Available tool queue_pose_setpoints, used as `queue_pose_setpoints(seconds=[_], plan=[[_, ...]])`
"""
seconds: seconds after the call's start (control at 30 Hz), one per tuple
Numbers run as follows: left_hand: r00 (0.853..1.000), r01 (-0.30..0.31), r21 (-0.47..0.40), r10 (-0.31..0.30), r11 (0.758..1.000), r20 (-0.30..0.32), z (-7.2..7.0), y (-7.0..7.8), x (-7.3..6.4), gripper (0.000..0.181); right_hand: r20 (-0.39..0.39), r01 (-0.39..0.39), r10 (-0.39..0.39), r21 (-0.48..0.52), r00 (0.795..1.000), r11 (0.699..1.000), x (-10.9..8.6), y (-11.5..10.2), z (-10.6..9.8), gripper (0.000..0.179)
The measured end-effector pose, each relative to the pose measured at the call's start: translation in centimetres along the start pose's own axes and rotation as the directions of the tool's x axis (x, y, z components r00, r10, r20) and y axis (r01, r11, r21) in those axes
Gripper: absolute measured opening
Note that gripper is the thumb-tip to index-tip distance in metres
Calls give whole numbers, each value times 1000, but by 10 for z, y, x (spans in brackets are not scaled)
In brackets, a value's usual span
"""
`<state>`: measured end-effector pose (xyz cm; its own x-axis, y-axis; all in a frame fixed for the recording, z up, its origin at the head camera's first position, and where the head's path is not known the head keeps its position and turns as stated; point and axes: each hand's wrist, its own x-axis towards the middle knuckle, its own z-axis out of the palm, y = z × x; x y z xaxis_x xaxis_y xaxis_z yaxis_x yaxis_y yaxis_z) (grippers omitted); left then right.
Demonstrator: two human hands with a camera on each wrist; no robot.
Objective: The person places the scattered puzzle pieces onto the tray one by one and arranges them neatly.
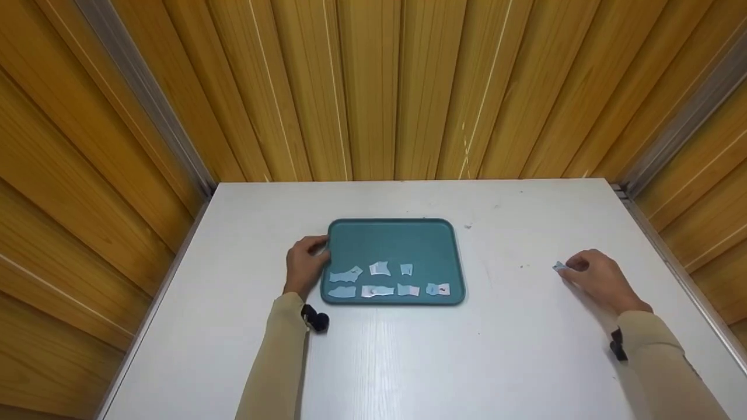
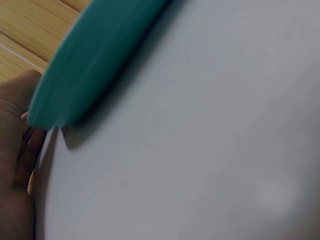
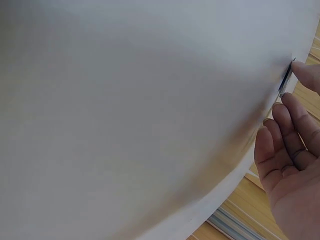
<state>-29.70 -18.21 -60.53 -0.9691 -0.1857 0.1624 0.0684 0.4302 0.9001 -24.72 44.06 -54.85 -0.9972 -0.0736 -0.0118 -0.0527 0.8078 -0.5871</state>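
A teal tray (image 1: pixel 397 242) lies on the white table, with several torn paper scraps (image 1: pixel 378 290) in pale blue, white and pink along its front half. At the tray's left rim, my left hand (image 1: pixel 304 263) holds the edge with thumb and fingers. The left wrist view shows the tray's side wall (image 2: pixel 95 65) close up, partly covering the fingers of that hand. Well to the right of the tray, my right hand (image 1: pixel 600 279) pinches a small pale blue paper scrap (image 1: pixel 560 266) between thumb and forefinger. In the right wrist view this scrap (image 3: pixel 285 77) appears edge-on, low over the tabletop.
The white tabletop (image 1: pixel 397 356) surrounds the tray. Tiny paper bits (image 1: pixel 468 226) lie behind and to the right of it. Wood-patterned panels (image 1: pixel 373 87) stand at the back and both sides, with metal posts in the corners.
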Motion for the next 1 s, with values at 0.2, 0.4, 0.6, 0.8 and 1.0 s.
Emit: queue_pose_setpoints(seconds=[0.2,0.4,0.6,0.8,1.0], plan=[[1000,12,4,-12,1000,-2,0,1,1,33,-3,-3,3,0,1000,1000,2,-4,3,45],[1000,21,0,-21,1000,3,-1,1,0,33,-6,11,-11,7,1000,1000,5,-14,7,41],[1000,16,-6,-16,1000,1,0,2,-1,33,-12,33,-33,15,999,999,8,-25,13,40],[1000,10,-29,-10,1000,-9,1,0,-1,31,-13,58,-58,25,998,998,14,-38,20,40],[1000,19,-16,-19,1000,-11,1,1,0,31,-5,66,-66,60,998,996,19,-52,30,42]])
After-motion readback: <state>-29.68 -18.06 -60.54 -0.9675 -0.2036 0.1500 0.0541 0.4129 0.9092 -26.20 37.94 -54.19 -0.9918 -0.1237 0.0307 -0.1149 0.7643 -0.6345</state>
